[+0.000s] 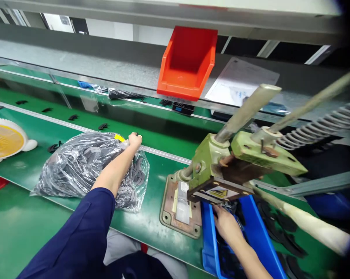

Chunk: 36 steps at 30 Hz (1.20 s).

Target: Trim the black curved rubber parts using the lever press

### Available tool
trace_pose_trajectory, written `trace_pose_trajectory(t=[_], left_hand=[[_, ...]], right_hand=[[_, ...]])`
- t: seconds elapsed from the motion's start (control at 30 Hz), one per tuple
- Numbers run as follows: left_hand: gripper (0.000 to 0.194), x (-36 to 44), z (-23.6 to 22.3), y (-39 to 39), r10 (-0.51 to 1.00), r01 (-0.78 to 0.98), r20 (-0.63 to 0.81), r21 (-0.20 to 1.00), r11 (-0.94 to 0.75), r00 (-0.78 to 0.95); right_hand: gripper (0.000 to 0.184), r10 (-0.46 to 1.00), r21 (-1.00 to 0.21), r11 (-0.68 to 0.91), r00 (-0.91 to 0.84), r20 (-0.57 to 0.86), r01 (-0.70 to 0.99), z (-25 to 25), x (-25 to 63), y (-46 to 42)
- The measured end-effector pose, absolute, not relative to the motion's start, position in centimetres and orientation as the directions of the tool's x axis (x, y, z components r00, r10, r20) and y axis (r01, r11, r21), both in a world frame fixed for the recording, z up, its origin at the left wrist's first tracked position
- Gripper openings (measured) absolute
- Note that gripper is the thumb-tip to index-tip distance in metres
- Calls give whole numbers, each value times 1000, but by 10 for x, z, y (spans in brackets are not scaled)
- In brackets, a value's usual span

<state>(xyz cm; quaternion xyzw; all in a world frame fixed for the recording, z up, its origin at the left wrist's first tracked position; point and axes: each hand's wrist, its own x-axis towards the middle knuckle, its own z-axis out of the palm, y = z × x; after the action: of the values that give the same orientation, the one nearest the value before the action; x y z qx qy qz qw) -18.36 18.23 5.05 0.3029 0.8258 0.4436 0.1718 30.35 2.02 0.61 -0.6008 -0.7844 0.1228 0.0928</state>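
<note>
My left hand [134, 139] reaches out over a clear plastic bag [76, 164] full of black curved parts. Its fingers are closed on a small black part at the edge of the green conveyor belt [160, 139]. My right hand [225, 224] is down inside a blue bin [208, 236] of black parts, under the green hand press [221, 166]. The fingertips of that hand are hidden among the parts beneath the press.
An empty orange bin [188, 62] sits on the grey shelf behind. Several black parts [103, 126] lie spaced along the belt. A yellow and white fan [3, 141] lies at the left. The press's white-handled lever [311, 224] sticks out at the right, with springs [323, 122] above.
</note>
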Motion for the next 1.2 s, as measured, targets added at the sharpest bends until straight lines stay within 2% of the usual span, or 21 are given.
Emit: trace_pose_trajectory(t=[0.1, 0.2, 0.37, 0.5, 0.6, 0.7, 0.8, 0.9, 1.03, 1.2], left_hand=[[37, -171, 64, 163, 706, 399, 66, 860, 319, -705], [37, -152, 78, 134, 774, 439, 194, 891, 118, -603], [33, -105, 100, 58, 839, 425, 342, 893, -150, -423], [23, -52, 106, -24, 964, 257, 228, 948, -189, -135], [31, -12, 105, -74, 977, 160, 90, 980, -122, 192], [37, 15, 102, -101, 911, 176, 77, 971, -161, 406], [23, 25, 96, -110, 878, 211, 178, 932, -295, 444], [13, 22, 88, -113, 857, 221, 323, 874, -433, 401], [11, 15, 78, -120, 808, 197, 475, 806, -558, 348], [16, 12, 67, -131, 778, 174, 512, 783, -597, 365]], right_hand=[[20, 979, -363, 179, -203, -29, 914, 20, 303, 14], [19, 990, -451, 111, -138, -26, 885, 33, 307, 8], [31, 1000, -637, -12, 21, 7, 771, 51, 314, -14], [45, 1000, -785, 13, -11, 8, 619, 68, 292, -59], [37, 992, -839, 100, -121, 41, 535, 80, 261, -96], [25, 969, -848, 194, -229, 88, 493, 91, 236, -120], [18, 945, -845, 281, -284, 161, 456, 96, 224, -130], [16, 934, -839, 333, -276, 228, 431, 93, 222, -133], [16, 935, -843, 338, -250, 251, 419, 85, 222, -134], [8, 930, -843, 355, -250, 271, 404, 73, 220, -143]])
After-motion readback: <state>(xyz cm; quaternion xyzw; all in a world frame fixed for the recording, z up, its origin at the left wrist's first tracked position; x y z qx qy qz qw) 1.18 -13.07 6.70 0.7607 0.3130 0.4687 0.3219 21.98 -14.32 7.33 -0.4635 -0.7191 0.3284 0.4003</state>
